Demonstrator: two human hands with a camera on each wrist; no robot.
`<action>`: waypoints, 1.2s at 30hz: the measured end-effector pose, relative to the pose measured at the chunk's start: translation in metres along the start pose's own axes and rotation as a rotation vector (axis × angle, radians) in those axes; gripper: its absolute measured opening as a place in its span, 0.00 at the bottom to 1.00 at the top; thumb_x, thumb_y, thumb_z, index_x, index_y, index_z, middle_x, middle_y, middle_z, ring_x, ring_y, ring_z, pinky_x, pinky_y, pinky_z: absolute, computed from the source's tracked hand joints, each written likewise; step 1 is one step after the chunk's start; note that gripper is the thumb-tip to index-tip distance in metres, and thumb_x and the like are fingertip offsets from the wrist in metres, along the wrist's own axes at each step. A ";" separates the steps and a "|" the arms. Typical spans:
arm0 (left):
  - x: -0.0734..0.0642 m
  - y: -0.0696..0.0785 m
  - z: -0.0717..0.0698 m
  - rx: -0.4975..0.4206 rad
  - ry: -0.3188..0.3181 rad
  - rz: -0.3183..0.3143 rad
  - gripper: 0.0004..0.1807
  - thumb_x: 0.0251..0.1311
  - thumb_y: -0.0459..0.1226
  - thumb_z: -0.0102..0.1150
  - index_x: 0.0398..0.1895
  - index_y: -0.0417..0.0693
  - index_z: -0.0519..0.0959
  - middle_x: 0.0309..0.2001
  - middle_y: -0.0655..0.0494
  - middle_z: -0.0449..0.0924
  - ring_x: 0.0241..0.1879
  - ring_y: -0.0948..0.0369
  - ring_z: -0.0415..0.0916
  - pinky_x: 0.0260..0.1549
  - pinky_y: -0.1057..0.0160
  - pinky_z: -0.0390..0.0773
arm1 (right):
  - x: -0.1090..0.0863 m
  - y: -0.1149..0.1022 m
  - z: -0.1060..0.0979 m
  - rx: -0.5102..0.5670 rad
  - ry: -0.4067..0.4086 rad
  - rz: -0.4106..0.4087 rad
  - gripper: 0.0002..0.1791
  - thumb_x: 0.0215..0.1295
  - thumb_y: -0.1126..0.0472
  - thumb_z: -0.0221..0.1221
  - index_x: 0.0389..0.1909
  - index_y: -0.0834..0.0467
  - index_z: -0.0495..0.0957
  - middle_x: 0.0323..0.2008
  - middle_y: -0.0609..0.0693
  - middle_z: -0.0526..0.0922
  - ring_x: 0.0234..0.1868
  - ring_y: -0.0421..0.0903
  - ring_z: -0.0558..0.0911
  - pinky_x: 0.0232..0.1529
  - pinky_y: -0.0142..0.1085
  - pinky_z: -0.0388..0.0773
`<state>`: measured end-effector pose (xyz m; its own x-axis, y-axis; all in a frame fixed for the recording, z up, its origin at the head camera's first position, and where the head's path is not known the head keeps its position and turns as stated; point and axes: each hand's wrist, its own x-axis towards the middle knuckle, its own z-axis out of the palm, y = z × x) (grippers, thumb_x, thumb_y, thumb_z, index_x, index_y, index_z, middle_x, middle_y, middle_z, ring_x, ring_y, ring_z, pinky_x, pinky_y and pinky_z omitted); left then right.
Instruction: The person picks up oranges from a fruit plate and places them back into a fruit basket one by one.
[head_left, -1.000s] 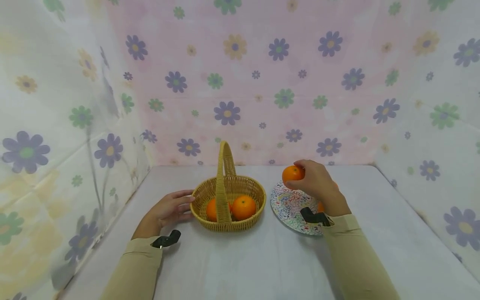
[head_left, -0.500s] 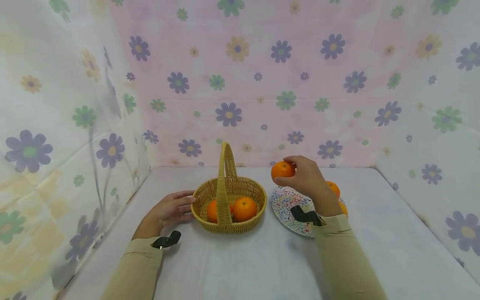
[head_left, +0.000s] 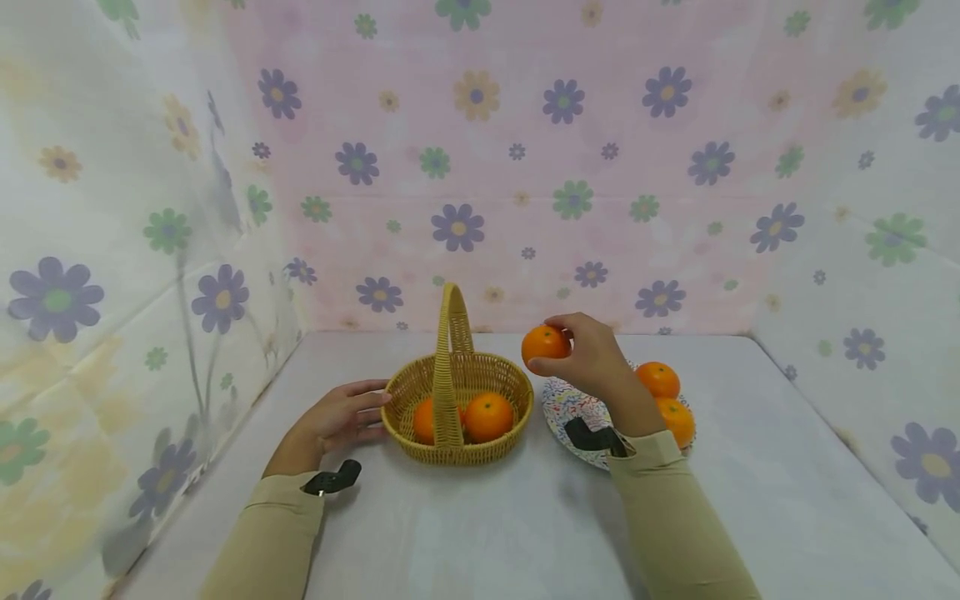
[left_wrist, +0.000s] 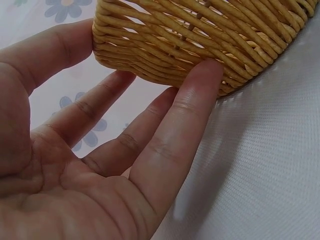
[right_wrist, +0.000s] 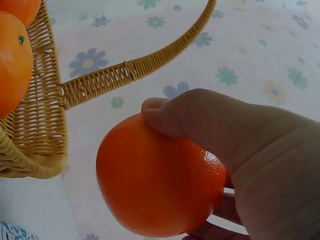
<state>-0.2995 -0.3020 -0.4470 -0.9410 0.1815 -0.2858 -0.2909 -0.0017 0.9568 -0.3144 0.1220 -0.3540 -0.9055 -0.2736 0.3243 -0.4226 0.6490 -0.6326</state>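
Note:
My right hand (head_left: pixel 592 357) grips an orange (head_left: pixel 545 346) between thumb and fingers, held up off the table just right of the wicker basket (head_left: pixel 408 379). In the right wrist view the thumb lies across the top of that orange (right_wrist: pixel 155 185). My left hand (head_left: pixel 341 421) touches the basket's left side with fingers spread and nearly straight; in the left wrist view its fingertips (left_wrist: pixel 202 75) rest against the woven wall (left_wrist: pixel 200 40). Inside the basket sit two oranges, one in plain sight (head_left: pixel 488 417) and another (head_left: pixel 424 419) partly hidden behind the tall handle (head_left: pixel 444 367).
A round plate (head_left: pixel 573 417) with a colourful speckled pattern lies right of the basket, partly under my right arm. Two oranges, a rear one (head_left: pixel 657 379) and a front one (head_left: pixel 677 421), rest on its right side. Flowered cloth walls (head_left: pixel 517 275) enclose the white table (head_left: pixel 450 533).
My right hand has carried the orange leftward from over the plate toward the basket, uncovering the two oranges on the plate. The left hand stays at the basket.

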 end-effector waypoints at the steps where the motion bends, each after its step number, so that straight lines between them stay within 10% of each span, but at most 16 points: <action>1: 0.000 0.000 0.000 0.001 0.001 0.000 0.36 0.70 0.40 0.65 0.77 0.42 0.64 0.62 0.47 0.80 0.56 0.52 0.83 0.54 0.47 0.85 | 0.000 0.000 0.001 -0.004 0.004 -0.007 0.39 0.58 0.46 0.75 0.68 0.56 0.75 0.62 0.53 0.78 0.55 0.54 0.79 0.54 0.50 0.85; 16: 0.001 0.001 -0.001 0.007 0.005 -0.006 0.37 0.68 0.41 0.67 0.77 0.43 0.65 0.66 0.45 0.77 0.57 0.51 0.83 0.55 0.46 0.84 | 0.004 -0.007 0.031 0.009 0.108 -0.096 0.38 0.57 0.45 0.76 0.66 0.55 0.77 0.62 0.53 0.81 0.58 0.53 0.82 0.58 0.49 0.84; 36: -0.003 0.004 0.000 0.025 0.005 -0.020 0.37 0.69 0.42 0.66 0.77 0.42 0.64 0.67 0.43 0.76 0.56 0.52 0.83 0.55 0.47 0.84 | 0.005 -0.014 0.066 0.024 0.053 -0.111 0.39 0.57 0.47 0.76 0.69 0.55 0.76 0.64 0.50 0.82 0.62 0.51 0.81 0.62 0.50 0.82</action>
<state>-0.2983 -0.3021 -0.4424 -0.9359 0.1764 -0.3051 -0.3053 0.0267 0.9519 -0.3155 0.0646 -0.3895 -0.8499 -0.3047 0.4299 -0.5219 0.5992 -0.6071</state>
